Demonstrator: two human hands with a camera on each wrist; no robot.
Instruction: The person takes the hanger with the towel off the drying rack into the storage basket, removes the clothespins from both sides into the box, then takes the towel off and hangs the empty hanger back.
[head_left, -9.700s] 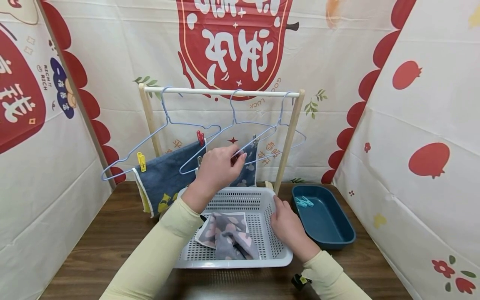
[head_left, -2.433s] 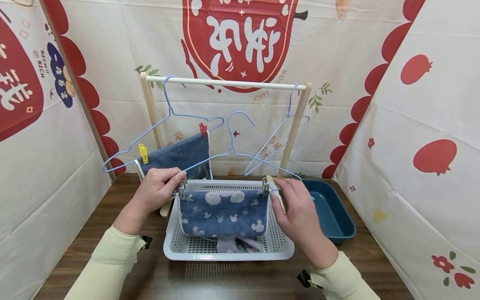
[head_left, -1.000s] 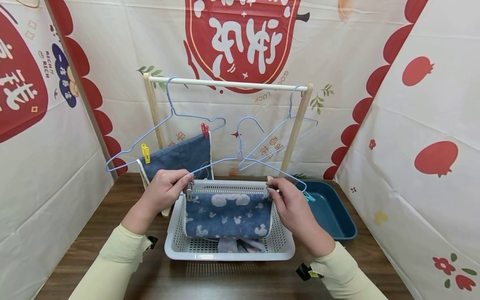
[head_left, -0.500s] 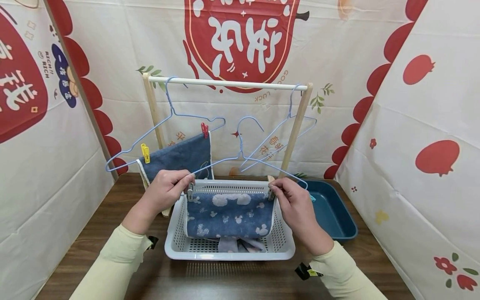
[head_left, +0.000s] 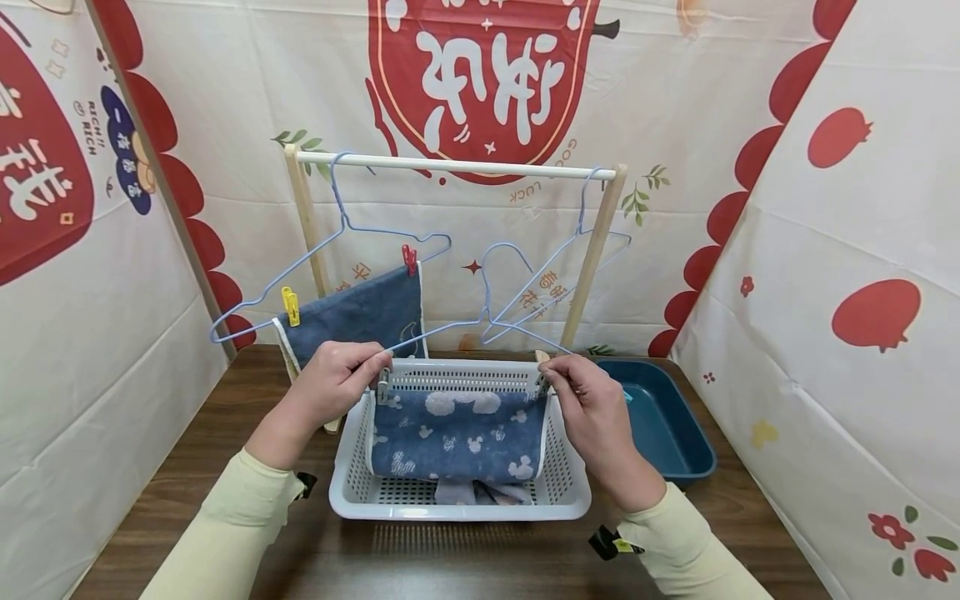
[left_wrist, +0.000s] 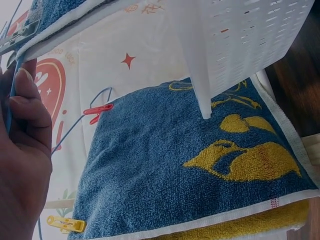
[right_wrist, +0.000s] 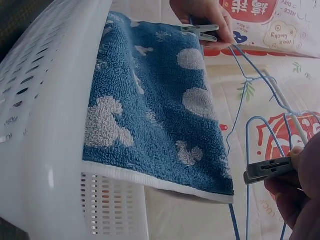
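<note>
My left hand (head_left: 330, 387) grips the left end of a blue wire hanger (head_left: 450, 326), held in front of the rack. A blue towel (head_left: 457, 437) with pale mouse-head shapes hangs over its bar, above the basket. Beside my left fingers a grey clothespin (head_left: 383, 388) bites the towel's upper left corner. My right hand (head_left: 596, 417) pinches another grey clothespin (right_wrist: 270, 170) at the right corner; in the right wrist view its tip stands apart from the towel's edge. My right fingers partly hide it in the head view.
A white perforated basket (head_left: 457, 511) holds a grey-pink cloth (head_left: 468, 493). Behind stands a rack (head_left: 450, 166) with two more hangers; the left bears a blue towel (left_wrist: 145, 165) under yellow (left_wrist: 65, 223) and red clothespins (left_wrist: 98, 109). A teal tray (head_left: 667, 425) stands right.
The hanger, on the rack in the oldest frame, is down at the basket in my hands. My right hand has moved in and pinched the right clothespin. The hanger's hook has sunk slightly.
</note>
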